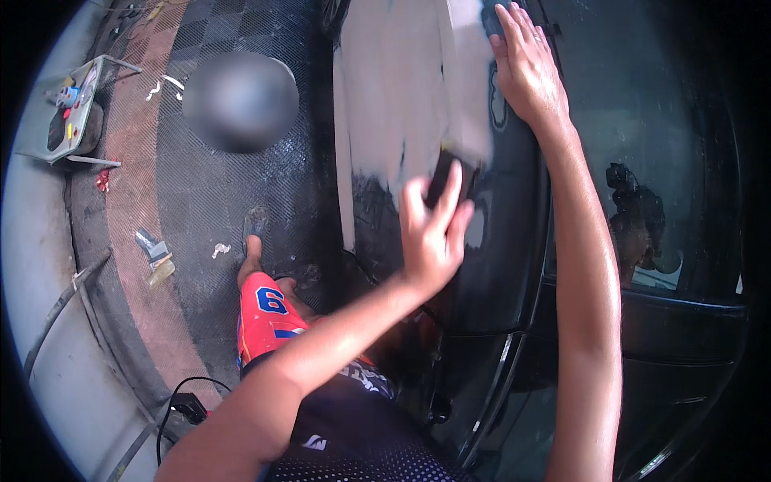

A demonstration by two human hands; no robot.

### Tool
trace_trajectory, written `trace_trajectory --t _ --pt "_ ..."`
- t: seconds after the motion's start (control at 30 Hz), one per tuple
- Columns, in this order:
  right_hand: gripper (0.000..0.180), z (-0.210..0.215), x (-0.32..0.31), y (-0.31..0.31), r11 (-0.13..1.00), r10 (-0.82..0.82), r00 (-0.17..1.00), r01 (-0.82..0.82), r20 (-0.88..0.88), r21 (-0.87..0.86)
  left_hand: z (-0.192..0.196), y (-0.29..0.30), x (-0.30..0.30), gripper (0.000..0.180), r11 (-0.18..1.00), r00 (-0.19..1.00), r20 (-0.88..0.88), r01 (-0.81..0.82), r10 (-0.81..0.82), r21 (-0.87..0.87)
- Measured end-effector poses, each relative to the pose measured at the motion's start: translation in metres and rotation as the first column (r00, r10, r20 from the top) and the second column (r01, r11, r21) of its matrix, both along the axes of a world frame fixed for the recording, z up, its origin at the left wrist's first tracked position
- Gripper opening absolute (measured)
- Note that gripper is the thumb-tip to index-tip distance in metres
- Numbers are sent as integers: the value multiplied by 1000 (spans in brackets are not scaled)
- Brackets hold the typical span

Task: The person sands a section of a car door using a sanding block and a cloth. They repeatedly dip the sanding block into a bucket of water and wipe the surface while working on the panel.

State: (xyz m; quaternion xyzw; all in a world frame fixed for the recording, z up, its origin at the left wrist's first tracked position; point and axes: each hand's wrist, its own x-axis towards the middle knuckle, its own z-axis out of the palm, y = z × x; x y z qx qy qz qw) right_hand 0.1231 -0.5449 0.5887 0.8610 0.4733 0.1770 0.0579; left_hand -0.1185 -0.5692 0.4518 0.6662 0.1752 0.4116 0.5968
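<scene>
Black and small, a sanding block (pixel 446 177) sits under the fingers of the left hand (pixel 432 233), which press it flat against the car panel (pixel 498 265); the fingers are slightly spread and curl over the block's lower edge, though the hand hides most of it, so what it is made of is a guess. The right hand (pixel 524 68) lies open, fingers together and extended, palm on the panel higher up, touching the rim of the grey patch (pixel 401 96). That dull patch covers the panel's upper part, with ragged edges where it meets glossy black paint just beside the block. To the right, the dark window (pixel 642 161) borders the panel, apart from both hands. Nothing lies between the hands, and the panel around them is bare. Left of the car, the patterned floor (pixel 201 201) is open, with scraps (pixel 157 257) strewn well away and a grey tray (pixel 72 112) near the curb.
</scene>
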Motion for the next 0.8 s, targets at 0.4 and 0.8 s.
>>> trace_trajectory --t 0.4,0.8 --pt "50 -5 2 -7 998 -56 998 57 -42 20 10 2 -5 46 999 998 34 51 -51 -7" --pt "51 -8 11 -7 1000 10 1000 -10 29 5 3 10 7 44 998 996 77 45 -47 32"
